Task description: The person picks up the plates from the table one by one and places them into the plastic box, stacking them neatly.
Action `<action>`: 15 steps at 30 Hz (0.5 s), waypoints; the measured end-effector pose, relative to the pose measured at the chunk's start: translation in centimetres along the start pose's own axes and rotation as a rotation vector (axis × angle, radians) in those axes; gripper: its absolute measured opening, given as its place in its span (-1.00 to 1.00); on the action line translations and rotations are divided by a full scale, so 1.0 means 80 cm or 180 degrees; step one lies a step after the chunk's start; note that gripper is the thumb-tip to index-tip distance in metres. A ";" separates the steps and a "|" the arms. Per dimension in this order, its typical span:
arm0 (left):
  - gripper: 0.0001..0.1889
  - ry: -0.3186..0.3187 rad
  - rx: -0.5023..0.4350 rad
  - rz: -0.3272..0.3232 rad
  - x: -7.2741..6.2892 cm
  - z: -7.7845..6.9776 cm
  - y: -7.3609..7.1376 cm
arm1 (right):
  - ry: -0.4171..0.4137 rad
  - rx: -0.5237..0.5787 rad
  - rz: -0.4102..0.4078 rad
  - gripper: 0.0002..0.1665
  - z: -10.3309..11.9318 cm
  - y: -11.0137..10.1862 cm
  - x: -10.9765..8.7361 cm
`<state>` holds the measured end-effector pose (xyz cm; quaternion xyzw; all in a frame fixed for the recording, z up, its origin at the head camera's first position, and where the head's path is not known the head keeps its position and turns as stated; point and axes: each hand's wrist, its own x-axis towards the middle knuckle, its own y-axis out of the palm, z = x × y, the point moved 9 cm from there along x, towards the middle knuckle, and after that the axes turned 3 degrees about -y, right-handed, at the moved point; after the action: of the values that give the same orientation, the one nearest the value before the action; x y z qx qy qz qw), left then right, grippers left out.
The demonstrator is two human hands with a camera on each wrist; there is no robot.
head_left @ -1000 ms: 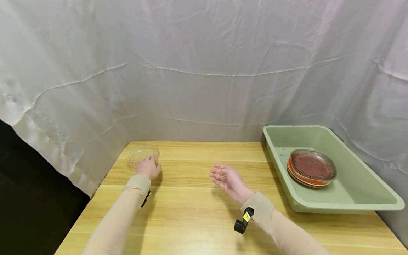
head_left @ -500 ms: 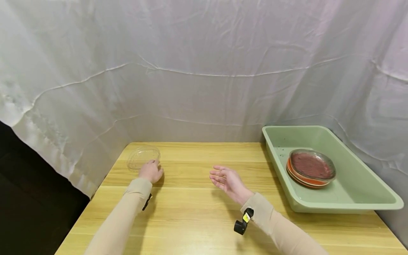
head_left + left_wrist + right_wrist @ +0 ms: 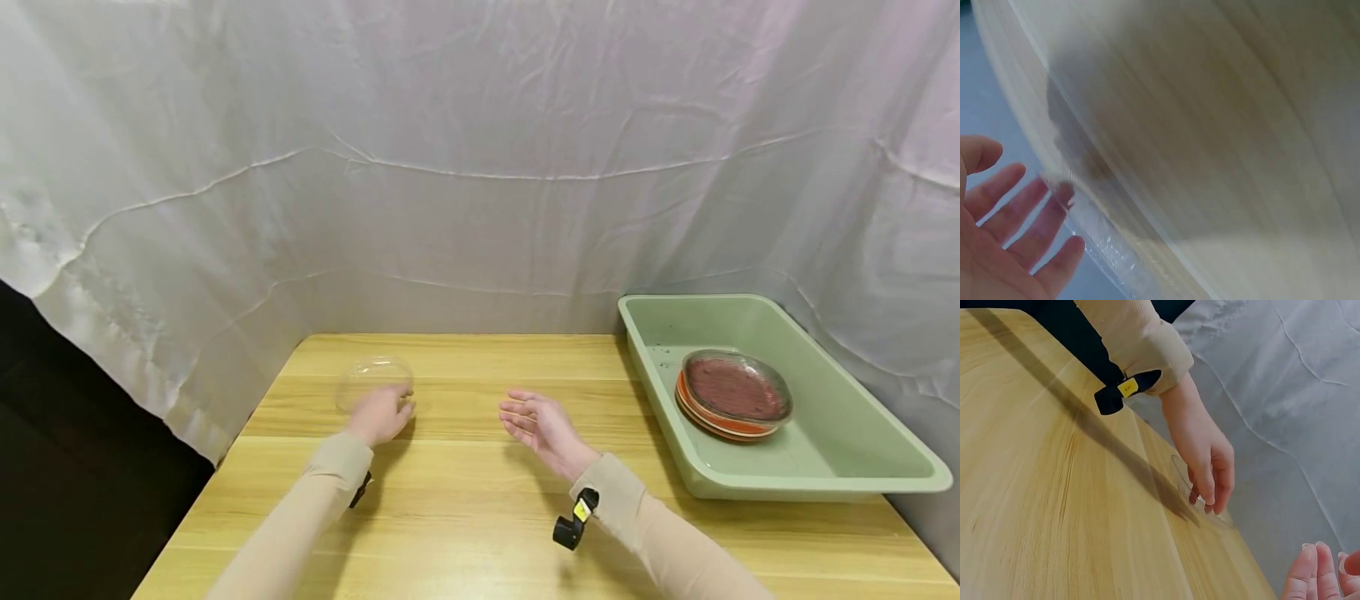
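Note:
A shallow clear oval dish with a ribbed wall (image 3: 375,372) lies toward the back left of the wooden table (image 3: 450,517). My left hand (image 3: 381,414) reaches over its near right side, fingertips at the rim. In the left wrist view the fingers (image 3: 1038,240) are loosely extended against the see-through edge of the dish (image 3: 1113,250), and the thumb stands apart from it. The right wrist view shows this hand with its fingers pointing down into the dish. My right hand (image 3: 543,429) hovers over the table's middle, palm turned inward, fingers relaxed, holding nothing.
At the right stands a large green tub (image 3: 810,483). Inside it is a stack of orange-rimmed plates (image 3: 720,429) topped by a clear dish (image 3: 738,387) over a dark red surface. A grey-white curtain (image 3: 465,242) hangs behind the table and along its sides.
The clear dish has slid right and slightly nearer, along with my left hand. My right hand has barely moved, and the stack in the tub is unchanged.

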<state>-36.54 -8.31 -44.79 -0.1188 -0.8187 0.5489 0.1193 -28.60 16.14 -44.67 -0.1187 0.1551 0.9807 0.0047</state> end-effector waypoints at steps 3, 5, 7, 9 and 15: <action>-0.64 0.0186 -0.0152 0.0032 -0.003 -0.019 0.005 | -0.0026 0.0005 -0.0027 -0.45 0.001 -0.001 -0.001; -0.68 0.0284 -0.0257 0.0087 -0.005 -0.030 0.009 | -0.0036 -0.0003 -0.0026 -0.45 0.001 -0.001 -0.001; -0.70 0.0364 -0.0356 0.0182 -0.008 -0.040 0.013 | -0.0036 -0.0005 -0.0027 -0.45 0.000 0.000 -0.001; -0.70 0.0432 -0.0449 0.0313 -0.011 -0.050 0.018 | -0.0032 -0.0018 -0.0027 -0.45 -0.002 0.000 0.001; -0.69 0.0667 -0.0920 0.0682 -0.018 -0.070 0.020 | -0.0166 -0.0329 -0.0047 -0.54 -0.004 0.003 0.005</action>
<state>-33.26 -3.26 -44.32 -0.2776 -0.8547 0.4200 0.1266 -28.93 15.78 -45.01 -0.0944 0.1032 0.9901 0.0098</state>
